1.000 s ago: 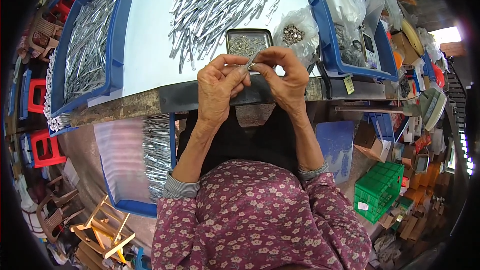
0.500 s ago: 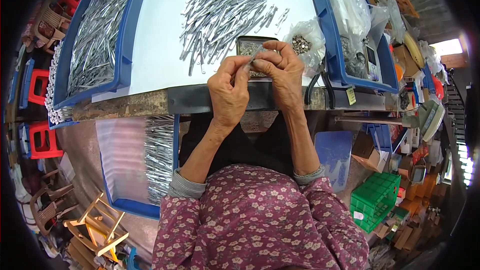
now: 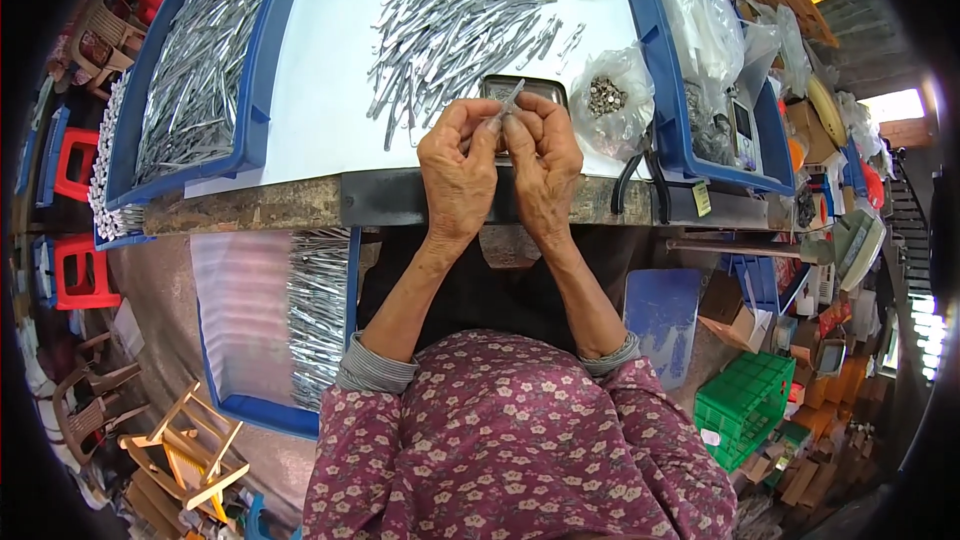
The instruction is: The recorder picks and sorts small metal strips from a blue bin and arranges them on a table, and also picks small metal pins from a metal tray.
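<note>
A slim silvery metal strip [image 3: 514,95] is pinched between the fingertips of both hands, just above the table's near edge. My left hand [image 3: 458,165] closes on it from one side, thumb against forefinger. From the other side my right hand [image 3: 546,165] grips it, thumbs nearly touching; its lower end is hidden by the fingers. Right behind the hands lies a small dark-rimmed tin [image 3: 550,87], partly covered. A large heap of similar metal strips [image 3: 450,35] spreads over the white tabletop beyond. Right of the tin sits a clear plastic bag [image 3: 625,130] with small round metal pieces [image 3: 606,97].
A blue bin [image 3: 252,105] of metal strips stands at the left, another blue bin [image 3: 665,100] with plastic bags at the right. Dark-handled pliers [image 3: 657,175] hang over the table edge. Below are a blue tray [image 3: 270,415] of strips and a green crate [image 3: 740,405].
My right hand has come down and left, closer to my left hand. Its fingers have curled in, and the strip now points more upright. The tin shows more behind the hands.
</note>
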A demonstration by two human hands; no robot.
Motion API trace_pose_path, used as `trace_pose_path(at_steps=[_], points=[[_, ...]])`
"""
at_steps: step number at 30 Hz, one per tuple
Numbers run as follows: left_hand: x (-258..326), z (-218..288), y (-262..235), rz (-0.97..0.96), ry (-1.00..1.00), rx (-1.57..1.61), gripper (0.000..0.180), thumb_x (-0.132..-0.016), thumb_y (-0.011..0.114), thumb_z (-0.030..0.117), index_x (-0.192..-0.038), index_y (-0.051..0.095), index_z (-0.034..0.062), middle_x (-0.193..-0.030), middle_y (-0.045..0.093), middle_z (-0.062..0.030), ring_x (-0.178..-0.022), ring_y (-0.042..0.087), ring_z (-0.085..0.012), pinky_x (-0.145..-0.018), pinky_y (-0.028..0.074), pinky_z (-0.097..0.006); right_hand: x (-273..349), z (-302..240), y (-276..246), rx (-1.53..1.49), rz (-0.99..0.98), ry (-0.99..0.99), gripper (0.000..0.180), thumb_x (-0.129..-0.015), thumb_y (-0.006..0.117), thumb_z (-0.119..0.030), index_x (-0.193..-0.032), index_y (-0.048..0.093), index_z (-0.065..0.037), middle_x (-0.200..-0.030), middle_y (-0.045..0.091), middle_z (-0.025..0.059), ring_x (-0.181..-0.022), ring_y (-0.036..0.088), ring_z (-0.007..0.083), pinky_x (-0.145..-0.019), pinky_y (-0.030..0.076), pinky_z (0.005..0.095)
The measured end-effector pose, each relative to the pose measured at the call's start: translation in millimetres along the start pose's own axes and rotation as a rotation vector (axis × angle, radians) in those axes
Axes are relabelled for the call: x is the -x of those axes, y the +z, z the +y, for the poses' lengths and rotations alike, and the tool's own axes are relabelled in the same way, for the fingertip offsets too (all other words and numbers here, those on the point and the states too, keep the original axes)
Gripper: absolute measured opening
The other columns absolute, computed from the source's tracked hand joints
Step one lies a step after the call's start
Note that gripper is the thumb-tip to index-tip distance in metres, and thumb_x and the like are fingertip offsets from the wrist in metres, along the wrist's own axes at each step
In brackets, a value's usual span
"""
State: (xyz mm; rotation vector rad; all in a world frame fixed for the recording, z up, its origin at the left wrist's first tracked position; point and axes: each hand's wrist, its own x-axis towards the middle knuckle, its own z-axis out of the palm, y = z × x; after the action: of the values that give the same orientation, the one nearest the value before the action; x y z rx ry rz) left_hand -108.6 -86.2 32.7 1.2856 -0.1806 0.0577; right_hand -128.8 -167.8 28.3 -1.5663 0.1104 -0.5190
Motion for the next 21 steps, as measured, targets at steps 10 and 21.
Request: trace_pose_path(at_steps=[10,21], points=[[-2,0,-5,-0.032,-0.099,0.24,0.012,-0.084,0.053,0.001,-0.094,0.056,-0.0043,-0.069,0.058,-0.0023,-0.056,0.048,-0.0023,-0.048,0.035,-0.014,-5,0,4,-0.101,-0.009,0.04,0.026,-0.09,0.048,-0.023,-0.097,0.053,0.003,-0.078,0.059,0.005,-0.067,0.054,0.0084,-0.062,0.044,0.0208],[1,-6,-10,0.006,-0.056,0.224,0.011,-0.085,0.051,-0.001,-0.095,0.056,-0.0043,-0.072,0.06,-0.0033,-0.06,0.052,-0.0031,-0.051,0.038,-0.014,-3,2,6,-0.143,-0.018,0.083,0.012,-0.087,0.052,-0.009,-0.091,0.052,0.001,-0.074,0.054,0.0021,-0.068,0.051,0.0062,-0.06,0.043,0.0194]])
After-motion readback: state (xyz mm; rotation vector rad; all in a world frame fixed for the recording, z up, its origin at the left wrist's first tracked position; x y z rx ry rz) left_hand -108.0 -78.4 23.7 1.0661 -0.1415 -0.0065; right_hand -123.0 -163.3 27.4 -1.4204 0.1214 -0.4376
